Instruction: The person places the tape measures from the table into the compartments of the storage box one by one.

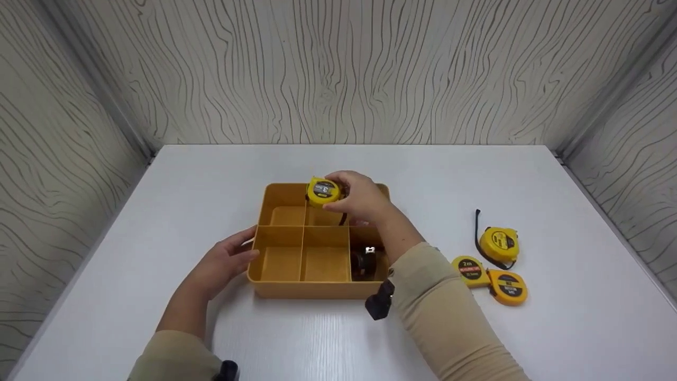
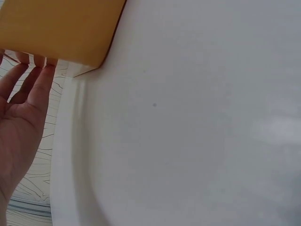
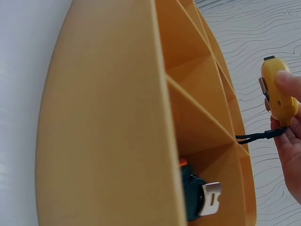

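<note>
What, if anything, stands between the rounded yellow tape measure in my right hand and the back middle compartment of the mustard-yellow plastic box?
Nothing visible. Your right hand holds the tape measure above the box; in the head view its left edge lines up with a divider, and part of the compartment is hidden.

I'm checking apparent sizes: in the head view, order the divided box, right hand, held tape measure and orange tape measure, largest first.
Divided box
Right hand
Held tape measure and orange tape measure: too alike to rank
</note>
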`<action>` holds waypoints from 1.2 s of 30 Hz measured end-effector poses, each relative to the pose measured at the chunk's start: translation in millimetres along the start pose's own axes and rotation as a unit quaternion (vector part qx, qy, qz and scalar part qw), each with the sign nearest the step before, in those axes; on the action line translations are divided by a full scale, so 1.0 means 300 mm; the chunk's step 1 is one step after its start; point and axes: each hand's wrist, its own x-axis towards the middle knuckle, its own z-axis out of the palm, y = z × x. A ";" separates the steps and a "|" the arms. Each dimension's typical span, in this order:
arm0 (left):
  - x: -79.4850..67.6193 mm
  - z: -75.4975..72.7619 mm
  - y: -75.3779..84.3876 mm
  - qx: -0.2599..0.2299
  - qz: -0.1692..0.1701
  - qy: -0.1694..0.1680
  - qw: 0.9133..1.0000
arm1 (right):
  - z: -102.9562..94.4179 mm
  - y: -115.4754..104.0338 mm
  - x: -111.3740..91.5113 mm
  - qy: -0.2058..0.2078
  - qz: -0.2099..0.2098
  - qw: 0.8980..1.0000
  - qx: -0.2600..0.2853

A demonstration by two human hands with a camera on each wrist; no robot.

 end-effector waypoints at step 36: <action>0.002 0.001 0.009 0.002 -0.010 0.002 1.000 | 0.035 0.082 0.003 -0.069 -0.038 0.990 -0.120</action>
